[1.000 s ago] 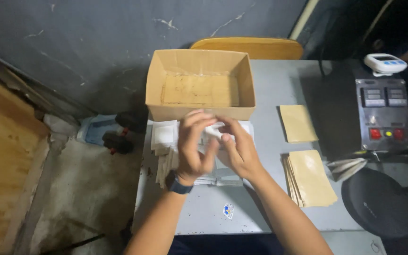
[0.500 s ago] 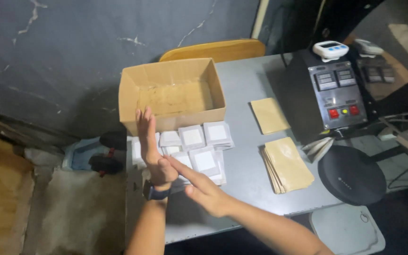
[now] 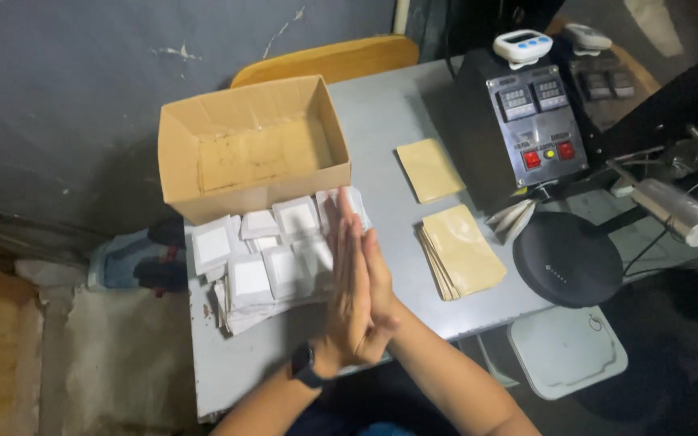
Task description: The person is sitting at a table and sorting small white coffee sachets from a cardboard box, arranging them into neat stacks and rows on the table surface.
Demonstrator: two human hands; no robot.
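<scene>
While palms press flat | L hand [image 3: 347,303] + R hand [image 3: 377,282] fingers straight, released | beside white sq packets [image 3: 272,258]

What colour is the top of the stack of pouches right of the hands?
Tan, kraft-paper brown: the stack of pouches on the grey table, head view, the only one.

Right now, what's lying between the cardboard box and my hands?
In the head view, white square packets lie spread on the grey table between the cardboard box and the pressed-together left hand and right hand.

Bare table [image 3: 381,153] between cardboard box [image 3: 252,149] and control unit [image 3: 527,121] lies open.
</scene>
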